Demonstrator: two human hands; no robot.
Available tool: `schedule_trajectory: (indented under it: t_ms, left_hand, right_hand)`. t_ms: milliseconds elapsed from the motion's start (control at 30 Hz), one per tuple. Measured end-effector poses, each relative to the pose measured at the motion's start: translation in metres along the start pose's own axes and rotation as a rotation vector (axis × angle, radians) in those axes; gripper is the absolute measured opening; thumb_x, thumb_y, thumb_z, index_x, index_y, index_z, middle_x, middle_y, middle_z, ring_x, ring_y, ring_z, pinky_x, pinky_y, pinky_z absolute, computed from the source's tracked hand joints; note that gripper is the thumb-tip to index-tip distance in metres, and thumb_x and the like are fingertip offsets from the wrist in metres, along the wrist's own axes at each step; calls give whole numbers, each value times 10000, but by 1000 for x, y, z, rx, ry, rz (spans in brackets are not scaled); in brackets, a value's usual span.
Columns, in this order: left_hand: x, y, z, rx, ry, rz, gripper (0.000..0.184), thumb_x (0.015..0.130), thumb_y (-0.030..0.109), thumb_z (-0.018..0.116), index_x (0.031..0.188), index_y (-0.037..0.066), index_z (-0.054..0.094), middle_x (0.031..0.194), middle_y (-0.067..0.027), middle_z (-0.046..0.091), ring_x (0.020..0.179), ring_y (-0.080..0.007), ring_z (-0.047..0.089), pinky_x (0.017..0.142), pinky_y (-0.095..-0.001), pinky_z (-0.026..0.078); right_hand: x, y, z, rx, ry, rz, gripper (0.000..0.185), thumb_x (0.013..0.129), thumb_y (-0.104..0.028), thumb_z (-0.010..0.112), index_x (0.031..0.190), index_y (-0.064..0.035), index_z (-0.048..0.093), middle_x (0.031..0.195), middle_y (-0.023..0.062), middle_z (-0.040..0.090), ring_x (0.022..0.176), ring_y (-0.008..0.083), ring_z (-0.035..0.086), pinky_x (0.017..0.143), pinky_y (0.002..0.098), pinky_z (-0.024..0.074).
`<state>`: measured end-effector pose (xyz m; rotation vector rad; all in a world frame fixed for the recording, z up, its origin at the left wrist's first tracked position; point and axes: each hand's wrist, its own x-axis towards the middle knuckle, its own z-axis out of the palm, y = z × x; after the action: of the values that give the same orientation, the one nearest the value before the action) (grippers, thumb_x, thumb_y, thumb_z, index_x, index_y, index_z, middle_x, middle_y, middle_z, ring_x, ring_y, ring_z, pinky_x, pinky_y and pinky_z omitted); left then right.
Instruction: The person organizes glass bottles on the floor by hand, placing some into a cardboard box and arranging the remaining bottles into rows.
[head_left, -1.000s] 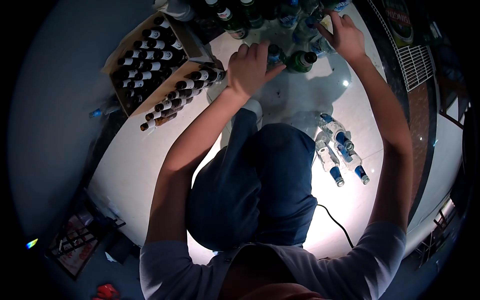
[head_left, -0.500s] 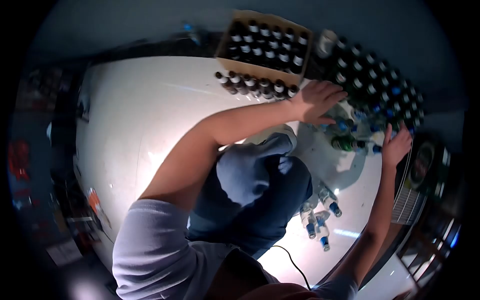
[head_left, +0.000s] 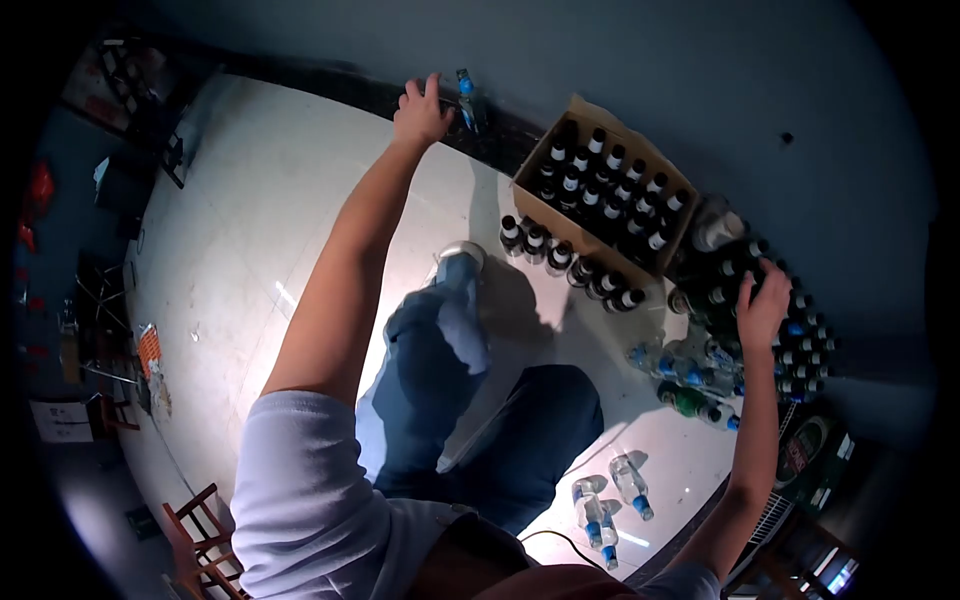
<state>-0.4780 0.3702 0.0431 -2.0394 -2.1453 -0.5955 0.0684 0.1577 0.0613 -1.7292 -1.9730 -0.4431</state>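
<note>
My left hand [head_left: 423, 112] reaches far forward with its fingers spread, just beside a clear bottle with blue markings [head_left: 472, 108] standing against the wall. A small gap seems to lie between them. My right hand [head_left: 765, 308] is over a cluster of dark green bottles [head_left: 800, 345], thumb and fingers apart; whether it touches one I cannot tell. Below that hand, clear bottles with blue caps or labels [head_left: 695, 373] and a green bottle [head_left: 684, 400] lie on the floor.
A cardboard box [head_left: 575, 236] of dark, white-necked bottles stands by the wall. Several similar bottles [head_left: 558, 257] line its front. Clear bottles [head_left: 630, 487] lie near my knee [head_left: 560, 400]. A green crate [head_left: 815, 450] is at right, a wooden chair [head_left: 205, 540] at lower left.
My left hand has swung from the bottles on the right to the bottle by the wall. My right hand has shifted over the dark green bottles. The view has turned left.
</note>
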Motion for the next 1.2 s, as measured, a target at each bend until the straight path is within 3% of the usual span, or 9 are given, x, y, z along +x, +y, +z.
schedule_trajectory:
  t_ms: [200,333,400,467,533,667,867,1100,1200]
  left_hand:
    - [110,-37,78,-3,-383,91,763,776,216,684,1417,298,278,1461,-242,212,1224,-499,404,1000,-500,401]
    - [166,-57,130,30,-548,275,774,741,55,612,1412,314,325,1518,-189,138,1218,-527,395,1012,-500,396]
    - [185,-88,177,-6,-639,403,648,733,45,614,1334,227,453,1471,-215,261,1207,-462,440,994,-468,415]
    - [187,-76,176,29,-613,394,436,768,164,671,1196,167,586,1241,-187,551,1149,-342,530,919,-405,462]
    - [192,-91,198,-5,-609,333,282,756,176,682,1033,125,666,1076,-149,644,976,-329,620,835,-401,503]
    - [169,-69,138,-50,-564,430,123,747,80,613,850,97,679,886,-145,670,907,-329,630,791,-402,509]
    - [156,-49,5,-131,-614,742,229,708,104,678,933,71,651,908,-138,627,800,-309,611,714,-384,524]
    - [94,61,-162,-313,-836,546,244,740,68,727,956,-1,637,927,-125,561,749,-195,605,661,-297,534]
    - [59,123,-209,-285,-864,655,257,736,56,737,971,8,643,963,-114,548,764,-172,605,641,-278,539]
  right_hand:
    - [67,-77,83,207,-205,39,280,812,-54,594,1087,-18,558,1018,173,571,965,358,522,856,431,415]
    - [88,-140,111,342,-304,44,293,762,-50,635,1052,-62,597,998,102,578,978,244,546,872,363,421]
    - [89,-168,118,406,-301,31,319,729,-59,650,1040,-88,589,1019,81,577,957,245,556,875,351,423]
    - [81,-202,118,475,-344,177,356,696,-28,640,1038,-90,565,956,82,584,931,268,565,806,354,461]
    - [76,-229,109,597,-304,290,338,685,-14,652,1006,-92,577,955,77,590,934,257,568,824,388,471]
    - [58,-263,39,667,-339,581,246,690,27,625,914,-73,610,928,99,601,912,281,582,791,381,487]
    - [57,-290,-94,679,-295,1243,193,752,28,545,925,-48,585,829,104,601,770,279,616,672,365,506]
    - [15,-318,-220,744,-280,1661,135,829,-53,519,940,-76,592,917,98,608,811,282,626,694,366,515]
    - [-46,-326,-249,656,-95,1722,131,836,-46,530,947,-67,598,888,127,603,754,295,628,666,372,509]
